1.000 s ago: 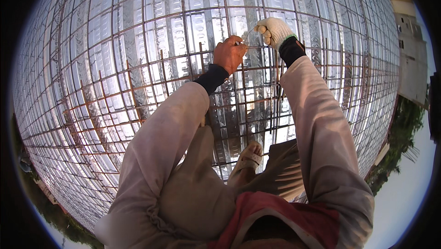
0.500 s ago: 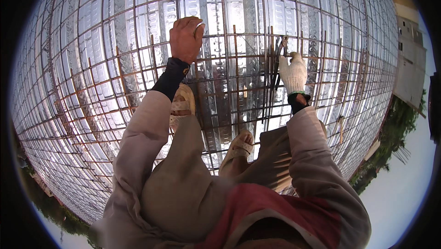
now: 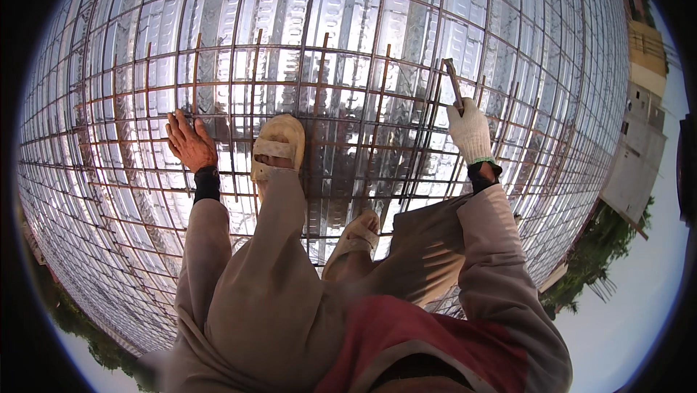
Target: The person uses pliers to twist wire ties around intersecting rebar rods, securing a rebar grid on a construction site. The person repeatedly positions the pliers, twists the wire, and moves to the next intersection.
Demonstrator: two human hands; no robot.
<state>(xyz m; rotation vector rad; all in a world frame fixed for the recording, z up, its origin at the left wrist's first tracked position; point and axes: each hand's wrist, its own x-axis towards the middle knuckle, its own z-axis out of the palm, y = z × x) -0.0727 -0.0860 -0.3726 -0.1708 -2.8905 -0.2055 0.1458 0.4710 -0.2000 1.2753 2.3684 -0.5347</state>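
From here the knitted glove [image 3: 470,132] looks off-white, its thin green edging [image 3: 481,161] next to a black cuff [image 3: 483,174]; the metal hand tool [image 3: 454,81] is dull grey tinged brown. Pinkish-beige sleeves [image 3: 207,237] meet a red chest panel [image 3: 385,331]. Sunlight stripes the khaki trousers [image 3: 265,277] on the right leg [image 3: 428,248]. The sandals [image 3: 283,134] are cream. Rust-brown and dark rebar [image 3: 325,41] makes a grid over silvery decking [image 3: 414,23] patterned with rows of short dashes.

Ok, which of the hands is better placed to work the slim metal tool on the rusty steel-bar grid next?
Likely the white-gloved right hand: it grips the slim metal tool over the rusty steel-bar grid. The bare left hand has fingers extended, no tool visible.
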